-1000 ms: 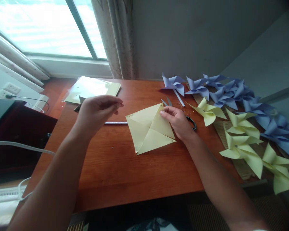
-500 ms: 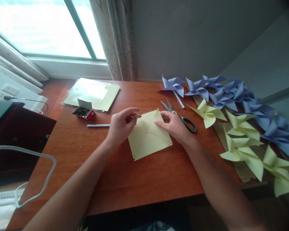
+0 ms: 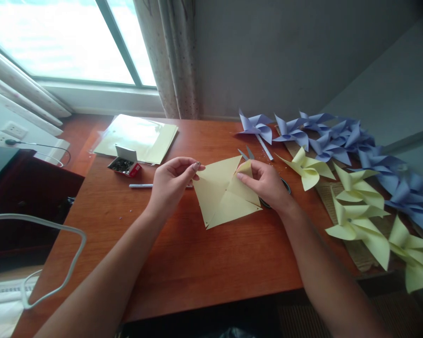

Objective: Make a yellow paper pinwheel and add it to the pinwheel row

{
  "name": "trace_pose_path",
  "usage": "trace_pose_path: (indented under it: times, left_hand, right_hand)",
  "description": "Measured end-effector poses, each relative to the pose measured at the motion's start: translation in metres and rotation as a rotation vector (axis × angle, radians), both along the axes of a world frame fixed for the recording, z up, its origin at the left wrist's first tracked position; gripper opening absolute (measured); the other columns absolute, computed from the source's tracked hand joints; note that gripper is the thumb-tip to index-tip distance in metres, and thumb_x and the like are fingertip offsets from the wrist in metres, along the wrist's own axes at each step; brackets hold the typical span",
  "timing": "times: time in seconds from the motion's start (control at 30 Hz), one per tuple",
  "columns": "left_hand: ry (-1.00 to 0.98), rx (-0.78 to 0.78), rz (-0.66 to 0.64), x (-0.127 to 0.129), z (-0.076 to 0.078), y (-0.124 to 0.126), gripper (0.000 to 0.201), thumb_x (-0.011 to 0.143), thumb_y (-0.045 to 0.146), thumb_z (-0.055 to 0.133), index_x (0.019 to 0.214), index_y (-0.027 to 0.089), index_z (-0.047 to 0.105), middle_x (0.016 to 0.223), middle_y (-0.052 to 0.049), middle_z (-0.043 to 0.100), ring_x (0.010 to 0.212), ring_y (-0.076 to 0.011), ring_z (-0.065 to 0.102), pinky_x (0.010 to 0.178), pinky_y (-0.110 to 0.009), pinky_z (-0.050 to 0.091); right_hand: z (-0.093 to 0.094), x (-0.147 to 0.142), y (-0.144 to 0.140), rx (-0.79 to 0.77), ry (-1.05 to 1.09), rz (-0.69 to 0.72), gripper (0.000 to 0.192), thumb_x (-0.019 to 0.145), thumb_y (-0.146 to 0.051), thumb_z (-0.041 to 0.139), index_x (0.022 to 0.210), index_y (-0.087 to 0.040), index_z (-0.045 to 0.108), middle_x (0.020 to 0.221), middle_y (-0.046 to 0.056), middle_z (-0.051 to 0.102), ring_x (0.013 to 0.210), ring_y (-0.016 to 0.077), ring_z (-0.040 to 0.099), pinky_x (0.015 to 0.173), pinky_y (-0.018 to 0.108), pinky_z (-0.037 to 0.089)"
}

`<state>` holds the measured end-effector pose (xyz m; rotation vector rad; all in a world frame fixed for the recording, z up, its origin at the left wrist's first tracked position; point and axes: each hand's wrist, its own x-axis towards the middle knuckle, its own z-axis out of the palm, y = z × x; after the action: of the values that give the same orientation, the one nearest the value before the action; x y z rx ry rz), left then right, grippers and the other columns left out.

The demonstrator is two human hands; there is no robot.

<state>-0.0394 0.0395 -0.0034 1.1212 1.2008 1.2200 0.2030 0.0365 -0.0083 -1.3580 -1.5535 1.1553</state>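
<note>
A square sheet of yellow paper (image 3: 216,202), with cuts running in from its corners and small punched holes, lies above the desk in front of me. My right hand (image 3: 266,185) pinches one of its corner flaps, which curls up and inward. At the sheet's left edge, my left hand (image 3: 172,183) pinches a tiny metallic piece, perhaps a pin or paper fastener, too small to name surely. Scissors (image 3: 249,154) lie partly hidden behind the right hand. Behind the left hand a thin white stick (image 3: 141,186) rests on the desk.
A small open box (image 3: 125,165) of dark metallic pieces stands at the left, before a stack of yellow sheets (image 3: 137,136). Purple pinwheels (image 3: 291,129) and yellow pinwheels (image 3: 359,225) cover the right side. A white cable (image 3: 79,249) loops at the desk's left edge.
The yellow sheet has shifted slightly right with my right hand, and its held flap now bends further inward. My left hand stays pinched by the sheet's left edge.
</note>
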Motion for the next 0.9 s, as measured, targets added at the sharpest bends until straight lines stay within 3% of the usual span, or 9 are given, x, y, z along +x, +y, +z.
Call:
trace_pose_path:
  times: [0.37, 0.53, 0.6, 0.67, 0.77, 0.9]
  left_hand:
    - [0.066, 0.042, 0.093, -0.004, -0.003, 0.005, 0.019, 0.076, 0.031, 0.077, 0.084, 0.015, 0.070, 0.084, -0.007, 0.076, 0.068, -0.0139, 0.065, 0.059, -0.023, 0.048]
    - [0.016, 0.109, 0.331, -0.015, -0.001, 0.012, 0.018, 0.077, 0.031, 0.075, 0.088, 0.018, 0.069, 0.088, -0.005, 0.076, 0.067, -0.0112, 0.063, 0.056, -0.020, 0.045]
    - [-0.046, 0.072, 0.368, -0.016, -0.002, 0.013, 0.018, 0.075, 0.031, 0.076, 0.086, 0.018, 0.068, 0.088, -0.004, 0.075, 0.065, -0.0100, 0.061, 0.054, -0.018, 0.043]
    - [-0.044, 0.014, 0.284, -0.013, -0.004, 0.011, 0.019, 0.074, 0.031, 0.077, 0.085, 0.018, 0.070, 0.087, -0.005, 0.075, 0.064, -0.0100, 0.060, 0.052, -0.018, 0.042]
    - [0.016, -0.045, 0.015, 0.001, -0.006, 0.002, 0.019, 0.073, 0.032, 0.079, 0.082, 0.017, 0.072, 0.079, -0.004, 0.074, 0.060, -0.0117, 0.060, 0.052, -0.020, 0.044]
    - [-0.043, -0.057, -0.146, 0.013, -0.001, -0.011, 0.018, 0.074, 0.032, 0.079, 0.083, 0.018, 0.073, 0.080, -0.004, 0.076, 0.069, -0.0174, 0.068, 0.057, -0.024, 0.051]
  right_hand:
    - [0.003, 0.000, -0.001, 0.029, 0.006, -0.022, 0.010, 0.082, -0.035, 0.073, 0.086, -0.026, 0.072, 0.092, 0.002, 0.073, 0.086, 0.0250, 0.066, 0.073, 0.035, 0.052]
    - [0.011, 0.002, -0.002, 0.056, 0.106, -0.053, 0.011, 0.082, -0.035, 0.074, 0.086, -0.026, 0.069, 0.088, 0.001, 0.069, 0.081, 0.0213, 0.064, 0.071, 0.034, 0.050]
    - [0.014, 0.002, -0.003, 0.072, 0.171, -0.082, 0.013, 0.080, -0.034, 0.076, 0.086, -0.027, 0.067, 0.084, 0.000, 0.066, 0.077, 0.0197, 0.061, 0.069, 0.033, 0.049]
    - [0.016, 0.000, -0.005, 0.066, 0.243, -0.130, 0.018, 0.077, -0.035, 0.078, 0.086, -0.027, 0.065, 0.082, -0.001, 0.064, 0.074, 0.0186, 0.059, 0.066, 0.032, 0.048]
    - [0.019, -0.004, -0.008, 0.009, 0.340, -0.154, 0.023, 0.073, -0.038, 0.079, 0.083, -0.027, 0.061, 0.078, -0.002, 0.060, 0.069, 0.0173, 0.057, 0.065, 0.032, 0.048]
    - [0.022, -0.008, -0.011, -0.069, 0.460, -0.106, 0.028, 0.071, -0.043, 0.078, 0.078, -0.027, 0.056, 0.073, -0.002, 0.056, 0.066, 0.0175, 0.057, 0.064, 0.032, 0.049]
